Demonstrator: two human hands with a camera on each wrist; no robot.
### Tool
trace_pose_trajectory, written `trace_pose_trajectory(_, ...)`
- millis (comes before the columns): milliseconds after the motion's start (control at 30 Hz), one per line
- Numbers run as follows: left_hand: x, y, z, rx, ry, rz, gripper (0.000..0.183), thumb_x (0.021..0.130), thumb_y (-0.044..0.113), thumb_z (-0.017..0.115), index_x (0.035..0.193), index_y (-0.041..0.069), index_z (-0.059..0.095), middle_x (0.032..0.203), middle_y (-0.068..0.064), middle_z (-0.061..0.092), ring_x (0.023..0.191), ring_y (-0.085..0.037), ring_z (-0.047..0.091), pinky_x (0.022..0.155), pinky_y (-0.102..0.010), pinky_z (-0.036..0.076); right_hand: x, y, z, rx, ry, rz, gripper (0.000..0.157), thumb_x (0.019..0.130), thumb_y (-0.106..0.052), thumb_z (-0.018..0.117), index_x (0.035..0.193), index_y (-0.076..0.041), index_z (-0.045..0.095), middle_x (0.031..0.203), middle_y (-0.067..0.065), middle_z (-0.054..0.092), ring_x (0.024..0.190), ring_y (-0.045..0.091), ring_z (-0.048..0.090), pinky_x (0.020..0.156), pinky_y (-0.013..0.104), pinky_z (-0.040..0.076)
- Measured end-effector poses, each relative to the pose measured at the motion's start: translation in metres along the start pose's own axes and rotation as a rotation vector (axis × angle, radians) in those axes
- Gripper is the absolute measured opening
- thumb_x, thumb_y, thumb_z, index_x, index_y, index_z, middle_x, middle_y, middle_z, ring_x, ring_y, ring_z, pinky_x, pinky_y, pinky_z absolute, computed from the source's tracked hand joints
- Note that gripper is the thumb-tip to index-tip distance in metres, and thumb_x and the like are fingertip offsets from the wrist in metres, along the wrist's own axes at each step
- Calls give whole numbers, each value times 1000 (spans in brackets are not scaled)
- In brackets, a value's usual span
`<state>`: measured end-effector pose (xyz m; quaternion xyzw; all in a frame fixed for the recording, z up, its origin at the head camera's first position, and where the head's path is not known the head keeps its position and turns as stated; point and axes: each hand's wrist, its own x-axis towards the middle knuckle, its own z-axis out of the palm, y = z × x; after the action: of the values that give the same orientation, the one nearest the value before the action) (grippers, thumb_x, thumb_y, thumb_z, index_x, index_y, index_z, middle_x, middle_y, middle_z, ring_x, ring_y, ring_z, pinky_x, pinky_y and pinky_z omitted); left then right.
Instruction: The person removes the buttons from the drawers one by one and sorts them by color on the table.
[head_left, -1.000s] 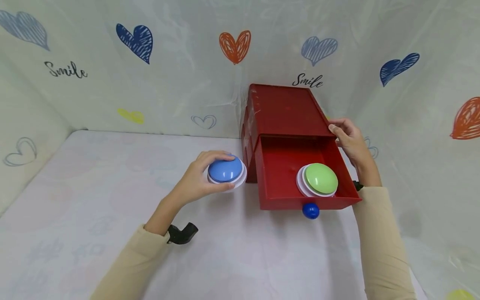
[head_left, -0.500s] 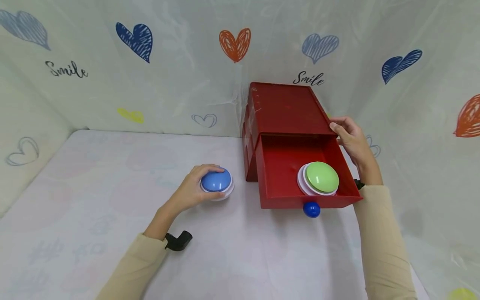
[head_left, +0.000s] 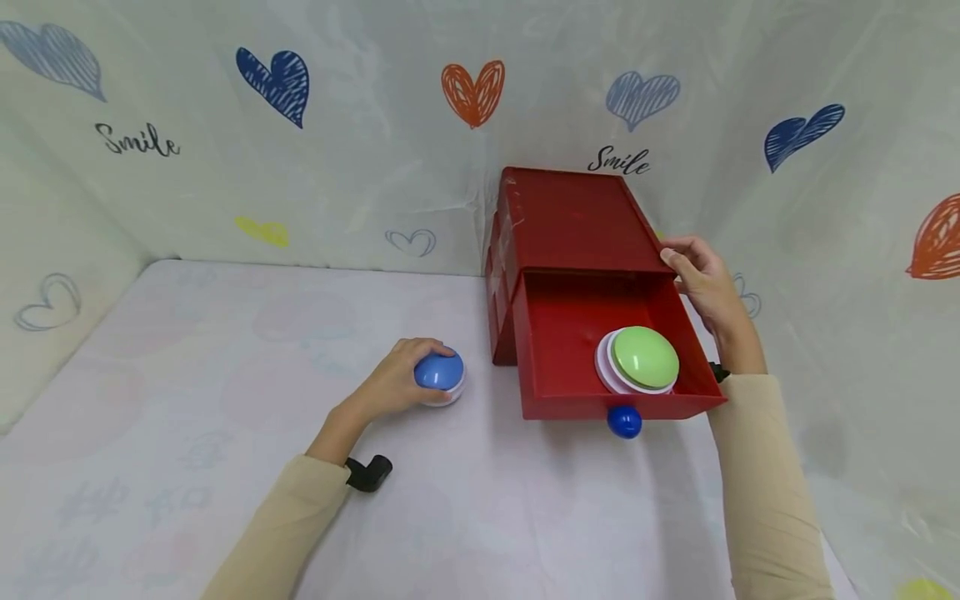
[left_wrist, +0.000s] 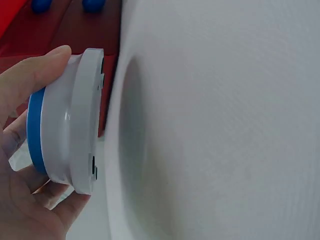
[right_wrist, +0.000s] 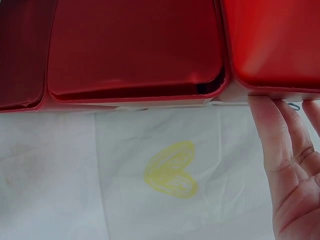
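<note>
A round blue push button with a white base is in my left hand, left of the red drawer cabinet. In the left wrist view, thumb and fingers grip the button's rim, its underside just above the white table. My right hand touches the cabinet's right side near the top front corner. The right wrist view has its straight fingers against the red wall. A green push button with a pale base lies inside the pulled-out top drawer.
A blue knob sticks out from the drawer front. Two more blue knobs show on the lower drawers in the left wrist view. Behind the cabinet hangs a pale sheet printed with hearts. White cloth covers the table.
My left hand has lowered the blue push button toward the table and moved slightly left, away from the drawer. The right hand and the drawer stay where they were.
</note>
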<state>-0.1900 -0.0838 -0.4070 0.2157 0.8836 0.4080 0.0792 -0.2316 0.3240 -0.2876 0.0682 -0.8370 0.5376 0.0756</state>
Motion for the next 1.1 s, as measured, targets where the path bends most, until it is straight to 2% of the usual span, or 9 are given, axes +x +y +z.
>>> trace_pose_trajectory(133, 3, -6, 3, 29, -28, 1, 54, 73, 27, 78, 122, 19, 54, 135, -8, 49, 125, -32, 37, 94, -57, 43, -1, 1, -2, -5, 3, 12, 20, 97, -27, 47, 116, -26, 54, 99, -15, 56, 90, 4, 53, 72, 13, 47)
trace_pose_trajectory(333, 3, -14, 3, 19, -57, -15, 56, 75, 26, 77, 125, 19, 52, 140, -10, 43, 129, -34, 35, 98, -58, 40, -2, 0, -2, 34, -3, 16, 19, 97, -25, 47, 115, -26, 54, 99, -15, 57, 90, 4, 53, 71, 12, 47)
trace_pose_trajectory(433, 2, -16, 1, 27, -63, 3, 57, 76, 25, 77, 126, 17, 53, 143, -12, 40, 131, -36, 34, 99, -58, 38, -1, 1, -2, 43, -2, 21, 20, 97, -26, 47, 116, -25, 54, 100, -14, 57, 91, 3, 53, 71, 11, 48)
trace_pose_trajectory(767, 3, -16, -2, 31, -78, 31, 57, 76, 20, 77, 127, 15, 53, 147, -15, 36, 134, -39, 32, 103, -57, 35, -2, 0, 0, 25, 3, 19, 21, 96, -28, 48, 116, -24, 53, 101, -14, 57, 91, 4, 54, 72, 12, 48)
trace_pose_trajectory(1100, 6, -14, -6, 55, -141, 22, 54, 79, 19, 73, 129, 13, 51, 151, -17, 26, 136, -41, 27, 106, -56, 30, -3, -4, 1, -39, 18, 30, 26, 96, -34, 48, 119, -24, 53, 101, -16, 56, 91, 5, 53, 73, 13, 48)
